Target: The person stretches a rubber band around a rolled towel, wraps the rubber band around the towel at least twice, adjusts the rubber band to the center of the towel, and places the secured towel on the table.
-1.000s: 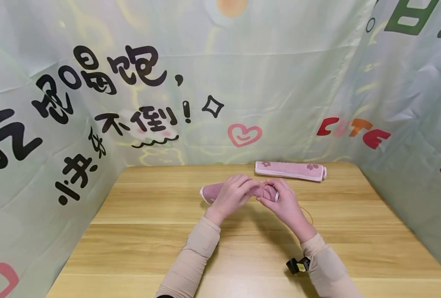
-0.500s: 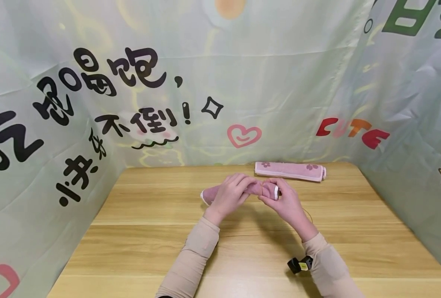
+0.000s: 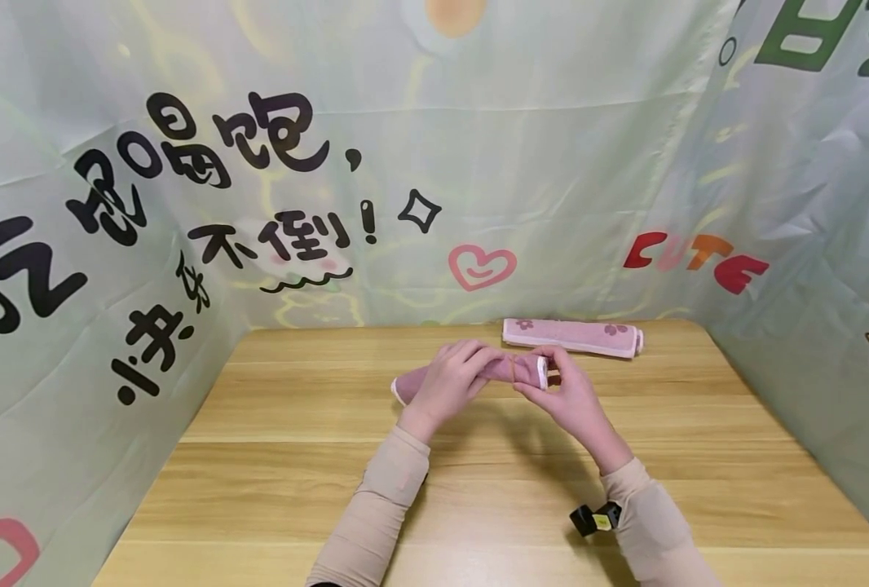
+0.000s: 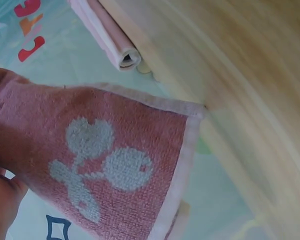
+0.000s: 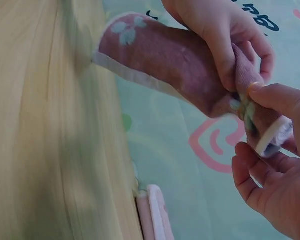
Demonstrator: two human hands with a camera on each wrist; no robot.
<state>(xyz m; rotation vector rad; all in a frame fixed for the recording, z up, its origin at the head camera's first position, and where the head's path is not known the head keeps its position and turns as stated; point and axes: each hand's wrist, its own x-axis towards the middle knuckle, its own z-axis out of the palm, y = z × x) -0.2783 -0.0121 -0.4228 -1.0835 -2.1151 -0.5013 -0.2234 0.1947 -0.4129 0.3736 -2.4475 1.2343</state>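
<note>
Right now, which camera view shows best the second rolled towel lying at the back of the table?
The head view: the light pink rolled towel lies whole near the table's far edge. The left wrist view shows only its rolled end; the right wrist view shows a cropped piece.

Only the second rolled towel (image 3: 571, 337) lies behind the hands; the table (image 3: 273, 456) elsewhere offers passage.
</note>
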